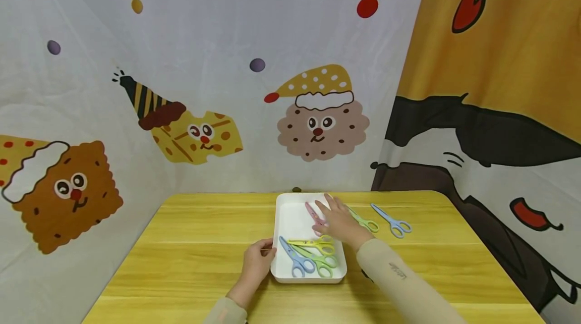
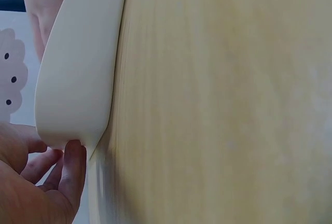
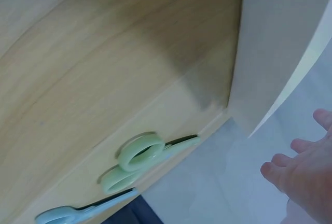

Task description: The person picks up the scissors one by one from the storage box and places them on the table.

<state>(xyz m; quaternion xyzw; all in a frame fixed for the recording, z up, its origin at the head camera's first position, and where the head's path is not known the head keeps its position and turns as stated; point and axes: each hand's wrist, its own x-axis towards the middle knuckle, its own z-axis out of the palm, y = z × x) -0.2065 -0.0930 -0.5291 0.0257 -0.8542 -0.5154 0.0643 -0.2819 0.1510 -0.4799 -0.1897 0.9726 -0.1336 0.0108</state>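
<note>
While the left hand (image 1: 256,262) grips the edge of the white tray (image 1: 289,218) with curled fingers at lower centre, the right hand (image 1: 341,222) spreads its fingers over the pink scissors (image 1: 312,211) in the tray's upper right; I cannot tell whether they touch. This pair looks light, stiff and smooth, probably plastic, easiest held by the handle loops, which the hand partly covers. Lower in the tray, yellow scissors (image 1: 314,244), green scissors (image 1: 316,257) and blue scissors (image 1: 293,257) overlap. The raised wall separates these from a second green pair (image 1: 361,219) and second blue pair (image 1: 389,219) on the wooden table (image 1: 204,248), right of centre.
</note>
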